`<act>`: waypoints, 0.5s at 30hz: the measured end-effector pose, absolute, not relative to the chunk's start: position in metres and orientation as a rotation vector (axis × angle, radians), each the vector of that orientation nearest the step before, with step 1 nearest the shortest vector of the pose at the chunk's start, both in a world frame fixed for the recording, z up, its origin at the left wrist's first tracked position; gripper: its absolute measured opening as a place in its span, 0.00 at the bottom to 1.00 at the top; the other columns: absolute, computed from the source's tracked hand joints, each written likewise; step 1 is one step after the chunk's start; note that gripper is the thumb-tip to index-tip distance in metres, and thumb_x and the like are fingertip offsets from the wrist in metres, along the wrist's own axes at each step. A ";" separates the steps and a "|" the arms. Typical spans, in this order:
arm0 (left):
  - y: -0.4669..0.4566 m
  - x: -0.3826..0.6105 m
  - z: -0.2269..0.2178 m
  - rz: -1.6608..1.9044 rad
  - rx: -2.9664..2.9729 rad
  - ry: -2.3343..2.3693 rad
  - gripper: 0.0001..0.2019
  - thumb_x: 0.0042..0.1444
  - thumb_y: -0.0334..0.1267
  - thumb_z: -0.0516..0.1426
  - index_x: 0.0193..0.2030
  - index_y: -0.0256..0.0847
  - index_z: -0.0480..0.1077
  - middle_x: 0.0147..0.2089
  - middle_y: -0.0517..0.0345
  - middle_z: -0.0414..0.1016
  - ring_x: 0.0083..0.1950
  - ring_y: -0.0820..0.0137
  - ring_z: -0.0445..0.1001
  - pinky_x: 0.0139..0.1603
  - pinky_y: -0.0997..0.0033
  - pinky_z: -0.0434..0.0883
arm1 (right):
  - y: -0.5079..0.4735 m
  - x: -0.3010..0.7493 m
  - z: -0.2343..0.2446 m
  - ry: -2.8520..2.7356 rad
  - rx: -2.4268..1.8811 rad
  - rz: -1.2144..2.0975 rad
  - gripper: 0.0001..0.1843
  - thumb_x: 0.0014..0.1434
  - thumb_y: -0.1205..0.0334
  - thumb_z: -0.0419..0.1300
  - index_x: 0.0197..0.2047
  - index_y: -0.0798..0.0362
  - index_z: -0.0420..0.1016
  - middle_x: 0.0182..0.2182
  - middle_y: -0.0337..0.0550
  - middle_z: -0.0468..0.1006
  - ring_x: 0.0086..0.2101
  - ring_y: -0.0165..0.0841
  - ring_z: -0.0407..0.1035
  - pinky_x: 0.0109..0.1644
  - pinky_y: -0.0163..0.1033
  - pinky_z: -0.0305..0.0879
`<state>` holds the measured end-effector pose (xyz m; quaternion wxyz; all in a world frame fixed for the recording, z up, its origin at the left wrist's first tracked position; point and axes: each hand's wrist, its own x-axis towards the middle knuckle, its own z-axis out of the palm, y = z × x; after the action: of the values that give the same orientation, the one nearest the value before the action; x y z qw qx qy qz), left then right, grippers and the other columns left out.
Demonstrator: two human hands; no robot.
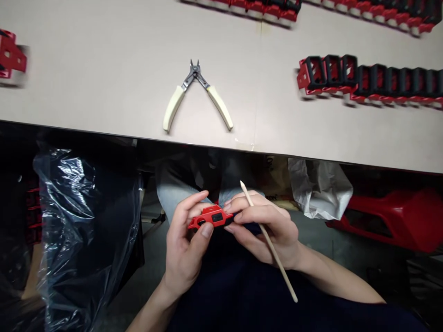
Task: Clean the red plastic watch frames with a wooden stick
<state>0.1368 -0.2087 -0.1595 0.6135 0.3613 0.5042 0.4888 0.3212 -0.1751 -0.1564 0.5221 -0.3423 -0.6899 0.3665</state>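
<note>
Over my lap, my left hand (pixel 188 240) grips a small red plastic part (pixel 212 217) with a black insert, its thumb pressed along the near side. The fingertips of my right hand (pixel 265 226) pinch the part's right end. Between the fingers of that same hand lies a thin pale wooden stick (pixel 273 249), pointed at its upper end and slanting down to the right. Beyond both hands, a pair of side cutters (pixel 195 71) with cream handles rests on the table, jaws and handles spread apart.
Rows of red and black parts (pixel 377 83) stand on the table (pixel 114 69) at right and along the far side. Another red part (pixel 12 55) sits at far left. Below the table edge are clear plastic sheeting (pixel 83 221), a whitish bag (pixel 320 189) and a large red object (pixel 398 219).
</note>
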 end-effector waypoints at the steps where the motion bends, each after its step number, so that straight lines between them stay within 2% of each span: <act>1: -0.209 0.137 -0.160 1.125 0.825 1.165 0.17 0.70 0.44 0.65 0.64 0.54 0.77 0.49 0.61 0.86 0.49 0.68 0.84 0.54 0.71 0.77 | -0.176 0.321 -0.157 -1.651 -0.826 0.882 0.15 0.63 0.78 0.69 0.49 0.53 0.75 0.41 0.51 0.87 0.42 0.39 0.83 0.49 0.48 0.83; 8: -0.209 0.136 -0.160 1.137 0.794 1.173 0.16 0.69 0.44 0.66 0.61 0.53 0.79 0.48 0.62 0.87 0.47 0.68 0.84 0.54 0.70 0.78 | -0.177 0.321 -0.155 -1.657 -0.846 0.880 0.16 0.63 0.77 0.69 0.50 0.51 0.75 0.42 0.49 0.87 0.41 0.39 0.84 0.48 0.46 0.83; 15: -0.210 0.138 -0.162 1.154 0.813 1.154 0.15 0.72 0.44 0.63 0.62 0.53 0.80 0.50 0.60 0.87 0.49 0.70 0.84 0.56 0.74 0.77 | -0.179 0.320 -0.156 -1.627 -0.847 0.889 0.16 0.64 0.76 0.69 0.51 0.50 0.76 0.42 0.49 0.88 0.41 0.39 0.84 0.47 0.46 0.83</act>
<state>0.1375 -0.2097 -0.1625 0.6124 0.3526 0.5002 0.5005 0.3203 -0.1787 -0.1555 0.5241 -0.3541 -0.6797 0.3714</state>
